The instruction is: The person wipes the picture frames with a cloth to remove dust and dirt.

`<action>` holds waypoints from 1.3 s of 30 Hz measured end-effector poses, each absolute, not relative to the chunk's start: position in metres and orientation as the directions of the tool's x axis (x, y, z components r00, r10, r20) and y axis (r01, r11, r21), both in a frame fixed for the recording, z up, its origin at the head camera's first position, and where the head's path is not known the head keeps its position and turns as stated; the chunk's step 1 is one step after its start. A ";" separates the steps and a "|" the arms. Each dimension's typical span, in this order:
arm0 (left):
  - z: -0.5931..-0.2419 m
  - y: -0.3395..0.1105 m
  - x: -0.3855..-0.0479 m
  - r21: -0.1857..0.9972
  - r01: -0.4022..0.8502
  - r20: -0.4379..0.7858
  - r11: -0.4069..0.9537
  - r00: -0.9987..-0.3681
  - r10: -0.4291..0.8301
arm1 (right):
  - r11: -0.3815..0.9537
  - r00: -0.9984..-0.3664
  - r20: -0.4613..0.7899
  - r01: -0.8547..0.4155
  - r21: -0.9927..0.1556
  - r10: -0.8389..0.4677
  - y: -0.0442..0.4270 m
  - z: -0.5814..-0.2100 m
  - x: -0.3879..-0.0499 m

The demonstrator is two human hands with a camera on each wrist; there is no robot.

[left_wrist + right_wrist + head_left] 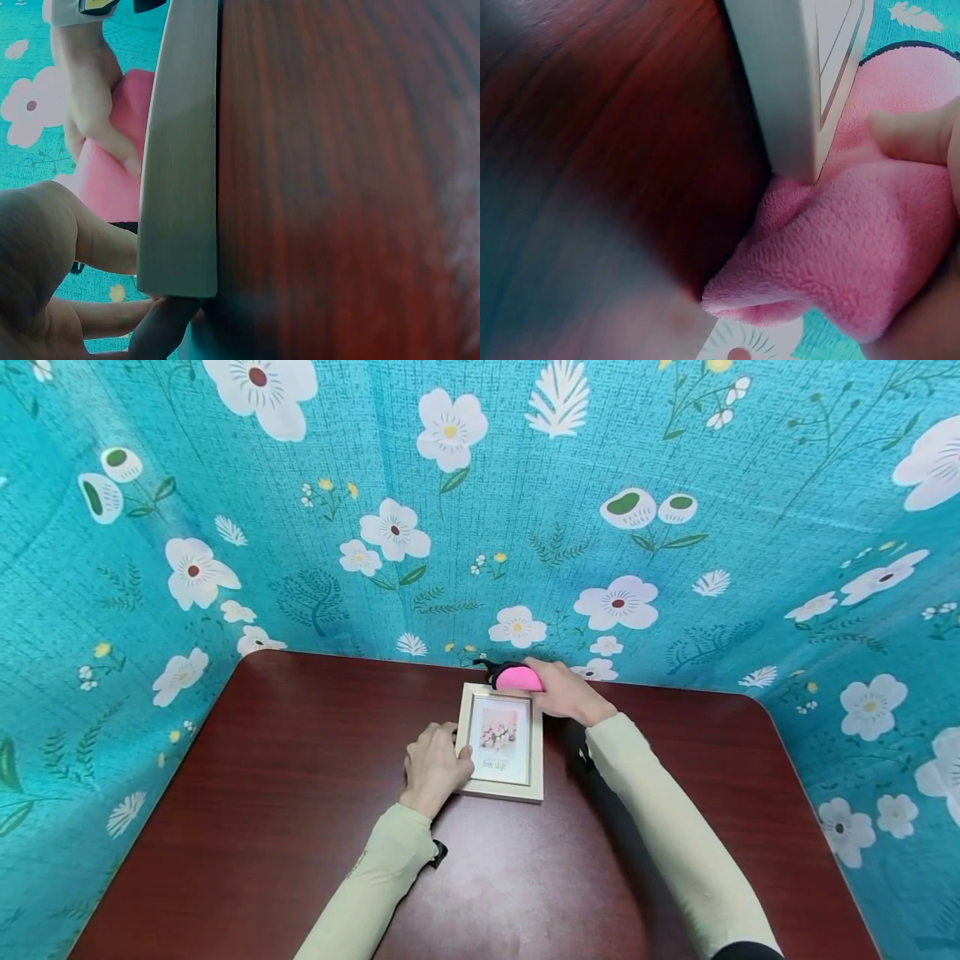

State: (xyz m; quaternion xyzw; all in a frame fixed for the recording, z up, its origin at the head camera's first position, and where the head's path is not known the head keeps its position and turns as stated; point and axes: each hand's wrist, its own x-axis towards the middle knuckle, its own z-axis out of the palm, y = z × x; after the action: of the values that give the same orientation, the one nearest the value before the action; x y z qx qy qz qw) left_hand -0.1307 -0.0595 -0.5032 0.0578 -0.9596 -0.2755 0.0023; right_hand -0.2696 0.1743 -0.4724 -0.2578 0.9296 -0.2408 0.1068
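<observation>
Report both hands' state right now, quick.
Left hand: closed, holding the cream rectangular picture frame at its left edge.
Right hand: closed, holding the pink fleecy cloth with dark edging at the frame's far end.

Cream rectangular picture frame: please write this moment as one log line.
left hand: grips picture frame, left side | right hand: holds pink fluffy cloth at frame's far end | frame: on dark red woodgrain table

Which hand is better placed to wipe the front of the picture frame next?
Probably the right hand: it holds the pink cloth at the top of the picture frame, while the left hand grips its left side.
</observation>
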 end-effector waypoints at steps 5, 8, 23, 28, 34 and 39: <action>-0.503 -0.059 -0.131 0.519 -0.100 -0.021 0.849 -0.994 -0.105 | 0.760 -0.856 -0.053 -0.426 -0.490 -0.514 0.187 -0.475 -0.268; -0.503 -0.059 -0.131 0.512 -0.103 -0.022 0.853 -0.994 -0.107 | 0.767 -0.863 -0.051 -0.419 -0.486 -0.503 0.195 -0.476 -0.267; -0.503 -0.061 -0.130 0.514 -0.093 -0.029 0.853 -0.995 -0.091 | 0.762 -0.914 -0.016 -0.329 -0.558 -0.405 0.224 -0.464 -0.272; -0.501 -0.062 -0.129 0.523 -0.089 -0.030 0.847 -0.996 -0.086 | 0.737 -0.921 0.076 -0.354 -0.577 -0.382 0.203 -0.463 -0.278; -0.503 -0.062 -0.128 0.537 -0.085 -0.027 0.839 -0.996 -0.084 | 0.766 -0.902 0.111 -0.414 -0.491 -0.416 0.160 -0.469 -0.278; -0.503 -0.063 -0.128 0.548 -0.072 -0.009 0.833 -0.997 -0.080 | 0.804 -0.897 0.116 -0.434 -0.407 -0.426 0.129 -0.471 -0.278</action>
State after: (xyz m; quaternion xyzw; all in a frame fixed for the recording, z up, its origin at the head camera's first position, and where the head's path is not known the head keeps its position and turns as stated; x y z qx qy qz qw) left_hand -0.1280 -0.0632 -0.5029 0.0395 -0.9574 -0.2860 0.0071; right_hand -0.2781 0.1286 -0.4712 -0.2263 0.9497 -0.2165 -0.0094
